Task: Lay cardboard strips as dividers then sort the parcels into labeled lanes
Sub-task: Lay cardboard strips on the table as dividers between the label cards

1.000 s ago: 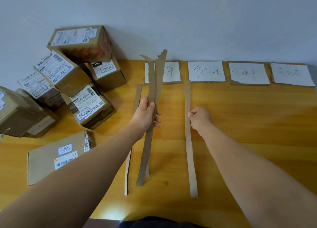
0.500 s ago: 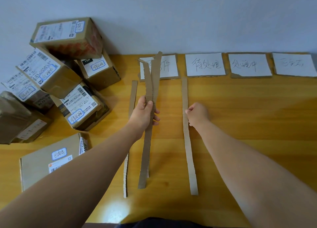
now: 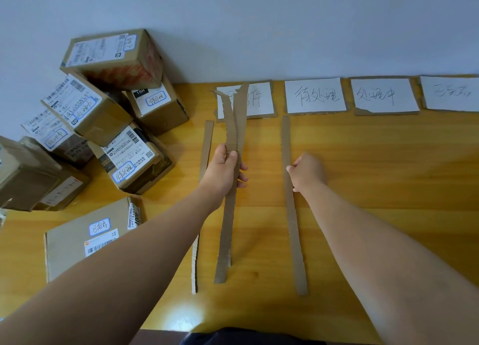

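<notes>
My left hand (image 3: 224,172) grips a bundle of long cardboard strips (image 3: 230,215) held above the wooden table (image 3: 375,163), their upper ends reaching over the first label card (image 3: 259,102). A strip (image 3: 291,215) lies flat between the first and second lanes; my right hand (image 3: 307,172) rests closed against its right edge, fingers curled on it. Another strip (image 3: 204,147) lies flat to the left, partly hidden by my left arm. Three more handwritten label cards sit along the wall: (image 3: 315,95), (image 3: 383,95), (image 3: 449,93).
Several taped parcels with shipping labels are piled at the left against the wall (image 3: 114,59), (image 3: 88,106), (image 3: 134,160), (image 3: 155,103). A flat parcel (image 3: 85,238) lies near the front left. The table's front edge runs along the bottom.
The view has shifted slightly. My left hand keeps hold of the strips, whose tops lean a little further back. My right hand stays at the laid strip.
</notes>
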Demonstrator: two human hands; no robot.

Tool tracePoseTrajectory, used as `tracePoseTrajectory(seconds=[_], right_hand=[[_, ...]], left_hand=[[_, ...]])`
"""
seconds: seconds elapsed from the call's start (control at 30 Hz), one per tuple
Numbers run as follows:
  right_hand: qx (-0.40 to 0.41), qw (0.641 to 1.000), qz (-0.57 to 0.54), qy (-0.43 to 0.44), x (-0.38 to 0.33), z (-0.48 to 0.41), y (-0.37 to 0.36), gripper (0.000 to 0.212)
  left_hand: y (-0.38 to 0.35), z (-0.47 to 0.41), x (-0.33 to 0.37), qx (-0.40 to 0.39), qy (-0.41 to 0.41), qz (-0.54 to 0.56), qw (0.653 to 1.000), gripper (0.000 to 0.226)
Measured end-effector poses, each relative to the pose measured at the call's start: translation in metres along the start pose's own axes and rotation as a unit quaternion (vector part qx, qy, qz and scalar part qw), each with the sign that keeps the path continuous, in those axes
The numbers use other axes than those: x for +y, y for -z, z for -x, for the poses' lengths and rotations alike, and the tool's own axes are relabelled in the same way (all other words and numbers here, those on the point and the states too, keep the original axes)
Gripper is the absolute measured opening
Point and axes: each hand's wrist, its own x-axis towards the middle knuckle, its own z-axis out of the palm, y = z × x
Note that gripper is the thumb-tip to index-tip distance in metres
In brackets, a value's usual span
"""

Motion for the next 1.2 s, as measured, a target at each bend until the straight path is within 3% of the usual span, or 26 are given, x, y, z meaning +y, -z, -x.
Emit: tracePoseTrajectory(seconds=[0.33, 0.63, 0.83, 1.2], right_hand=[[0.013, 0.999, 0.020, 0.043, -0.012, 0.028, 0.026, 0.024], [0.007, 0.986, -0.098, 0.136, -0.020, 0.070, 0.095, 0.014], [0.013, 0.972, -0.142, 0.188, -0.005, 0.098, 0.151, 0.010], [-0.038, 0.929, -0.286, 0.233, 0.034, 0.135, 0.200, 0.027]], left_hand=[[-0.003, 0.017, 0.017, 0.023, -0.033, 0.008, 0.999, 0.015], [-0.013, 0.051, 0.063, 0.090, -0.087, 0.057, 0.990, 0.020], [-0.050, 0.087, 0.090, 0.072, -0.121, 0.043, 0.989, 0.006], [-0.133, 0.126, 0.089, 0.044, -0.148, 0.024, 0.988, 0.017]])
